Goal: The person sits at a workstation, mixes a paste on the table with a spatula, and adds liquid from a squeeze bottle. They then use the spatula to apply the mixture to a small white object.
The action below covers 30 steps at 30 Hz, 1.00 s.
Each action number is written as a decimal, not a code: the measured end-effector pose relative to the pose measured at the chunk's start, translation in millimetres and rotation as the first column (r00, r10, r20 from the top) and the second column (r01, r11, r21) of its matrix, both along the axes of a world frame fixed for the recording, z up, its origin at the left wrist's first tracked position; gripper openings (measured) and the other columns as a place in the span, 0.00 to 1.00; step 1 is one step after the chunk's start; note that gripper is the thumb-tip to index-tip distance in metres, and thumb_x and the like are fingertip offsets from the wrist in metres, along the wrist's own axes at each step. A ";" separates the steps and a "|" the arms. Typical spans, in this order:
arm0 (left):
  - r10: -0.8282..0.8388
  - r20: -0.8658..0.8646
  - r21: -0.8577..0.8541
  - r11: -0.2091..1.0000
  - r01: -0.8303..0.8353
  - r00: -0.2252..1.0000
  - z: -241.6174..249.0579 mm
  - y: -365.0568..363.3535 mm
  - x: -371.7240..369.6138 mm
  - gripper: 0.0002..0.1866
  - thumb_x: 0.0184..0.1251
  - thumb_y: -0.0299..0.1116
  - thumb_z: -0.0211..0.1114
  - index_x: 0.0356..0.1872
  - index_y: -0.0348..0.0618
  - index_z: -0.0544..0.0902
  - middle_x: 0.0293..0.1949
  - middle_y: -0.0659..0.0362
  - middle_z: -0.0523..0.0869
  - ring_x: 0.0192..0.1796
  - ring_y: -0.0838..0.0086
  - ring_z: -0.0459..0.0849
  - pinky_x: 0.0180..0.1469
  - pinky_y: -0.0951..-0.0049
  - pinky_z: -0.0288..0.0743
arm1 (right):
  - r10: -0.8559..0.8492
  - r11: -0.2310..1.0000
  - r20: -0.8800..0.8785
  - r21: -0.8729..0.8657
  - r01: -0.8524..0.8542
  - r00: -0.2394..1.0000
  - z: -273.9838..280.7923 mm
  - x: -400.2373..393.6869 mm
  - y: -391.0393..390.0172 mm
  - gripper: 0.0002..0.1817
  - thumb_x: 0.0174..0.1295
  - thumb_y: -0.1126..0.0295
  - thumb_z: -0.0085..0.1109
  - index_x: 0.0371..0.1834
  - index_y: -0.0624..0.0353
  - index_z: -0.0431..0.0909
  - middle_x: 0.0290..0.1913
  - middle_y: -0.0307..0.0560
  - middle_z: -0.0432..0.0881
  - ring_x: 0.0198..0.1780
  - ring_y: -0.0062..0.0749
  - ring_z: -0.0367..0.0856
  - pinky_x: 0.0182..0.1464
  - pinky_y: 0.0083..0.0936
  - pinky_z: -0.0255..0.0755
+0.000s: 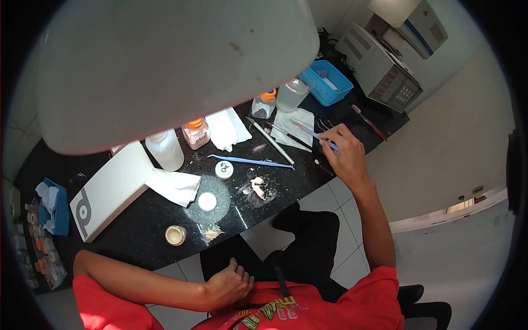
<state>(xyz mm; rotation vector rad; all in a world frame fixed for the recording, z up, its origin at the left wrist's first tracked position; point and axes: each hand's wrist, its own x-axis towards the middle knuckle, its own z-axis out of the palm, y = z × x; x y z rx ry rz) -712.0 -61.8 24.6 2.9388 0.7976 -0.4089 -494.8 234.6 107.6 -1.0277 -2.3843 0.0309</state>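
Note:
My right hand (pixel 347 157) is over the right part of the black worktop, closed in a pinch on a slim pale-blue tool (pixel 311 132). The tool points left over a white tissue (pixel 294 122); I cannot make out its tip. Close by lie a thin dark-handled brush (pixel 286 133) and a metal-handled knife (pixel 270 142). My left hand (pixel 230 282) rests at my lap with its fingers curled and nothing visible in them. Left of my right hand are a blue double-ended plastic spatula (pixel 250 160) and a smear of pink material (pixel 257 187) with powder around it.
A lamp hood (pixel 181 60) hangs low over the worktop. Around it stand orange-capped bottles (pixel 196 133), a glass jar (pixel 293 94), a blue basket (pixel 330 82), a white box (pixel 113 190), a round glass plate (pixel 219 213), a small open jar (pixel 176 235) and a red toothbrush (pixel 369 122).

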 end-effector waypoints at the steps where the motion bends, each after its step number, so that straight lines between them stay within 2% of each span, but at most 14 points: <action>1: -0.001 0.001 -0.005 1.000 0.001 1.000 0.6 0.0 -0.2 0.26 0.67 0.36 0.59 0.66 0.40 0.79 0.41 0.53 0.87 0.45 0.62 0.86 0.61 0.51 0.79 | 0.008 1.000 0.042 -0.009 -0.008 0.999 2.1 1.2 -0.6 0.06 0.64 0.73 0.67 0.42 0.60 0.88 0.39 0.47 0.83 0.38 0.46 0.86 0.42 0.38 0.79; 2: -0.005 -0.001 -0.008 1.000 0.005 1.000 0.5 0.1 -0.4 0.26 0.67 0.36 0.59 0.66 0.40 0.79 0.41 0.53 0.87 0.45 0.62 0.86 0.61 0.51 0.79 | 0.004 1.000 0.040 -0.011 -0.004 0.999 3.8 2.5 -0.5 0.06 0.64 0.73 0.67 0.42 0.60 0.88 0.39 0.47 0.83 0.38 0.46 0.86 0.42 0.38 0.79; 4: -0.003 0.010 0.019 1.000 0.002 1.000 0.1 0.1 -1.1 0.26 0.66 0.36 0.60 0.66 0.40 0.80 0.41 0.53 0.87 0.45 0.62 0.86 0.61 0.51 0.79 | 0.048 0.998 0.157 -0.054 -0.040 0.986 6.3 5.4 0.0 0.07 0.65 0.72 0.67 0.43 0.60 0.89 0.40 0.47 0.83 0.38 0.46 0.86 0.42 0.40 0.79; 8: -0.001 0.002 0.023 1.000 0.001 1.000 0.0 0.2 -1.2 0.26 0.66 0.36 0.60 0.66 0.40 0.80 0.41 0.53 0.87 0.45 0.62 0.86 0.61 0.51 0.79 | 0.090 0.994 0.171 -0.076 -0.078 0.981 8.2 11.3 0.2 0.07 0.65 0.71 0.66 0.43 0.60 0.88 0.40 0.48 0.83 0.37 0.46 0.86 0.42 0.41 0.78; 11: 0.004 0.003 0.021 1.000 -0.004 1.000 -1.2 -0.5 -0.9 0.26 0.66 0.36 0.59 0.66 0.40 0.80 0.42 0.53 0.88 0.46 0.62 0.86 0.61 0.50 0.79 | 0.054 0.995 0.220 -0.091 -0.035 0.974 20.2 16.2 -4.6 0.07 0.66 0.71 0.66 0.44 0.61 0.88 0.40 0.48 0.83 0.37 0.46 0.86 0.41 0.40 0.78; 14: 0.000 0.005 0.017 1.000 0.000 1.000 -1.8 -1.1 -0.7 0.27 0.66 0.36 0.60 0.66 0.39 0.79 0.42 0.52 0.88 0.46 0.61 0.87 0.62 0.50 0.79 | 0.034 0.995 0.179 -0.094 -0.018 0.983 24.0 20.0 -5.4 0.07 0.67 0.73 0.63 0.44 0.61 0.87 0.38 0.49 0.84 0.36 0.43 0.86 0.40 0.37 0.77; 16: -0.001 0.008 0.015 1.000 0.001 1.000 0.0 -1.3 -0.7 0.27 0.66 0.37 0.60 0.66 0.39 0.79 0.42 0.52 0.88 0.47 0.61 0.87 0.62 0.50 0.79 | -0.138 0.955 -0.049 -0.273 0.119 0.989 23.6 18.9 -5.8 0.08 0.69 0.74 0.60 0.45 0.61 0.87 0.36 0.51 0.84 0.35 0.41 0.85 0.39 0.35 0.76; 17: -0.002 0.008 0.017 1.000 0.002 1.000 -0.2 -1.0 -0.5 0.27 0.66 0.37 0.60 0.66 0.39 0.79 0.42 0.52 0.88 0.47 0.61 0.87 0.62 0.50 0.79 | -0.139 0.955 -0.050 -0.272 0.120 0.989 23.0 15.0 -5.5 0.08 0.69 0.74 0.60 0.45 0.61 0.87 0.36 0.51 0.84 0.35 0.41 0.85 0.39 0.35 0.76; 19: -0.005 0.003 0.010 1.000 0.005 1.000 0.0 -1.2 -0.3 0.27 0.66 0.36 0.60 0.66 0.39 0.79 0.42 0.52 0.88 0.47 0.61 0.87 0.62 0.50 0.79 | -0.239 0.891 -0.155 -0.428 0.153 0.958 20.7 4.1 -4.6 0.08 0.70 0.77 0.58 0.46 0.63 0.86 0.37 0.51 0.85 0.33 0.33 0.83 0.39 0.29 0.75; 20: -0.009 -0.002 0.012 1.000 0.009 1.000 0.5 -0.9 -0.3 0.27 0.66 0.36 0.60 0.66 0.39 0.79 0.42 0.52 0.88 0.47 0.61 0.87 0.62 0.50 0.79 | -0.243 0.891 -0.161 -0.427 0.155 0.957 14.2 3.7 0.0 0.08 0.70 0.77 0.58 0.46 0.63 0.86 0.37 0.51 0.85 0.33 0.33 0.83 0.39 0.29 0.75; 22: -0.006 -0.005 0.013 1.000 0.006 1.000 0.5 -0.1 -0.7 0.27 0.66 0.37 0.60 0.66 0.39 0.79 0.42 0.52 0.88 0.47 0.61 0.87 0.62 0.50 0.79 | -0.034 0.987 -0.107 -0.161 0.017 0.994 1.9 -3.0 7.7 0.10 0.69 0.76 0.57 0.48 0.60 0.86 0.33 0.52 0.83 0.32 0.44 0.83 0.39 0.37 0.75; 23: -0.004 -0.008 0.015 1.000 0.004 1.000 -0.6 -0.3 -0.8 0.27 0.66 0.37 0.60 0.66 0.39 0.79 0.42 0.52 0.88 0.47 0.61 0.87 0.62 0.50 0.79 | -0.077 0.984 -0.030 -0.161 0.071 0.997 1.9 -4.0 6.4 0.10 0.68 0.76 0.58 0.47 0.59 0.87 0.33 0.54 0.83 0.33 0.47 0.84 0.40 0.39 0.75; 26: 0.011 0.007 0.018 1.000 -0.011 1.000 -2.7 -0.9 0.0 0.27 0.66 0.36 0.60 0.66 0.40 0.79 0.42 0.52 0.88 0.47 0.61 0.87 0.62 0.50 0.79 | -0.043 0.988 0.059 -0.145 0.051 0.997 1.8 -1.5 6.7 0.10 0.67 0.75 0.60 0.47 0.59 0.88 0.35 0.55 0.84 0.36 0.48 0.85 0.41 0.38 0.76; 30: 0.004 -0.004 0.011 1.000 -0.004 1.000 0.0 -0.5 0.0 0.26 0.67 0.36 0.59 0.66 0.40 0.79 0.43 0.52 0.88 0.47 0.61 0.87 0.63 0.50 0.78 | -0.014 0.981 0.083 -0.193 0.030 0.996 10.8 1.3 6.7 0.11 0.65 0.73 0.62 0.48 0.60 0.88 0.37 0.57 0.86 0.38 0.48 0.86 0.42 0.38 0.76</action>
